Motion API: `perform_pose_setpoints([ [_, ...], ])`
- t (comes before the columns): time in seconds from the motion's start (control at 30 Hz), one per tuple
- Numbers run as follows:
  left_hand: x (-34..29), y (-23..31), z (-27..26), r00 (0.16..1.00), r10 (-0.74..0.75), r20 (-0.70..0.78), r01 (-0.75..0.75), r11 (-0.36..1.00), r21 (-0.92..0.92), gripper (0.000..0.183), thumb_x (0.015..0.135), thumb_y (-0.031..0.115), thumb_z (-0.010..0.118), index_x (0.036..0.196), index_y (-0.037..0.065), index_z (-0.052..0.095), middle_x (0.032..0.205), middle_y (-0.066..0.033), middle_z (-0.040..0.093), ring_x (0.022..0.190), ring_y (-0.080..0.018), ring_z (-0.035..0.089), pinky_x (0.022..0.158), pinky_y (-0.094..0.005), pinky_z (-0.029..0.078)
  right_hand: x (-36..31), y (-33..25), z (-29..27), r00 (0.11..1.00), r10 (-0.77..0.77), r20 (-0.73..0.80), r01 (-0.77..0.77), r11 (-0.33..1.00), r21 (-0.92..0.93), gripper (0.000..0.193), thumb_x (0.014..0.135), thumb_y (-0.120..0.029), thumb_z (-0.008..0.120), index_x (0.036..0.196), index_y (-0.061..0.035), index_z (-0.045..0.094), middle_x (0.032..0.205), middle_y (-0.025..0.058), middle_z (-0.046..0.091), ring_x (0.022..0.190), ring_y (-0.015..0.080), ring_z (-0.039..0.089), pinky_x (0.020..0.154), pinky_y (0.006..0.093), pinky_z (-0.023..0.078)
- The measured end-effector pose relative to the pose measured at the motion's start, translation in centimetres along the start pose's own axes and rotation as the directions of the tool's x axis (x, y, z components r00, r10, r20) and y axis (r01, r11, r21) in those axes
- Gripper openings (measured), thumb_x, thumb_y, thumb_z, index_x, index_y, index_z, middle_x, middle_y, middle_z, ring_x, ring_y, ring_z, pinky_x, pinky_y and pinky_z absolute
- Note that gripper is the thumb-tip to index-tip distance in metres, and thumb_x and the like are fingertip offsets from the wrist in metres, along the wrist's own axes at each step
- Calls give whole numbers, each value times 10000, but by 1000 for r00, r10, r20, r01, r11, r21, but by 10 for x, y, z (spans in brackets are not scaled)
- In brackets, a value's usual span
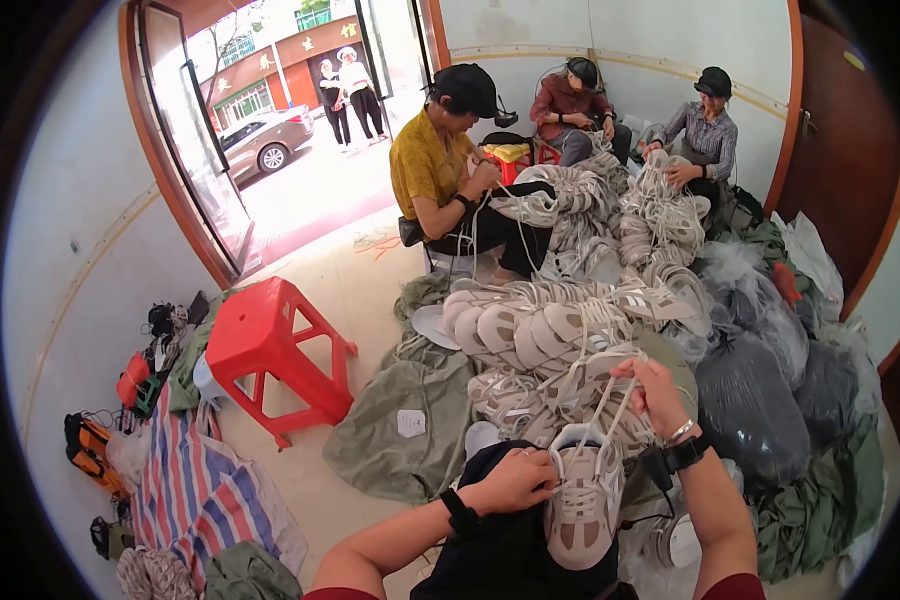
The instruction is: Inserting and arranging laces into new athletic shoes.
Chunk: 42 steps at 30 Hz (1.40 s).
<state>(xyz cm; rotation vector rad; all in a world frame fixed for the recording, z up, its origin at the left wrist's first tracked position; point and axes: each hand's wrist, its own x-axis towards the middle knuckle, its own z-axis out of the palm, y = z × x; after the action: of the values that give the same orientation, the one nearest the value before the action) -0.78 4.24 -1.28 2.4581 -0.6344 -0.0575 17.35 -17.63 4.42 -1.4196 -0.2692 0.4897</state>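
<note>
A beige and white sneaker (582, 515) rests on my dark-clothed lap, toe toward me, its front laced in a criss-cross. My left hand (518, 482) has its fingers curled against the sneaker's left side near the collar. Above and to the right of the shoe, my right hand (658, 398) pinches a pale shoelace (602, 405), drawn up in a loop from the upper eyelets. Just beyond my hands, a big pile of similar sneakers (545, 325) spreads across the floor.
A red plastic stool (270, 345) stands left, with a green cloth sack (410, 425) beside it. Dark plastic bags (745, 400) crowd the right. Three people work ahead; the nearest wears a yellow shirt (430, 170). A striped sheet (205, 490) lies lower left.
</note>
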Motion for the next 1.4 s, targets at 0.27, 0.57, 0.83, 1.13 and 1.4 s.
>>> perform_pose_setpoints([
  [0.27,3,-5,1,997,6,-79,-1,998,60,109,774,178,698,837,138,618,987,-48,564,993,-271,528,872,-417,403,3,1,-6,999,-54,-8,54,997,56,271,998,-238,441,1036,-16,593,1079,137,665,428,35,421,405,196,371],
  [0.57,-5,6,13,989,-11,-150,19,999,48,115,764,214,701,796,131,629,926,-54,571,941,-279,541,838,-412,420,-18,0,12,980,-199,20,198,959,-202,319,1000,-260,440,1028,-40,669,842,16,647,460,29,408,442,191,354],
  [0.83,12,-2,-5,975,-35,-218,28,999,-35,187,685,71,692,861,75,629,853,-120,599,861,-344,578,751,-428,471,12,5,-8,894,-448,-9,402,810,-427,329,985,-257,453,1045,-19,671,941,38,669,864,123,568,798,281,439],
  [1.13,13,22,-13,952,-115,-284,107,993,-44,208,769,39,646,976,53,642,967,-130,603,940,-336,560,825,-395,454,18,7,-28,764,-644,-48,493,629,-601,310,976,-289,471,1019,-73,690,592,14,426,692,174,453,692,343,388],
  [1.4,25,36,-7,954,-109,-281,95,994,-61,156,779,44,631,933,58,653,875,-108,598,860,-304,569,748,-395,447,24,-4,-21,707,-706,-37,527,561,-639,319,974,-266,459,1012,-50,691,587,17,396,599,141,420,597,320,379],
])
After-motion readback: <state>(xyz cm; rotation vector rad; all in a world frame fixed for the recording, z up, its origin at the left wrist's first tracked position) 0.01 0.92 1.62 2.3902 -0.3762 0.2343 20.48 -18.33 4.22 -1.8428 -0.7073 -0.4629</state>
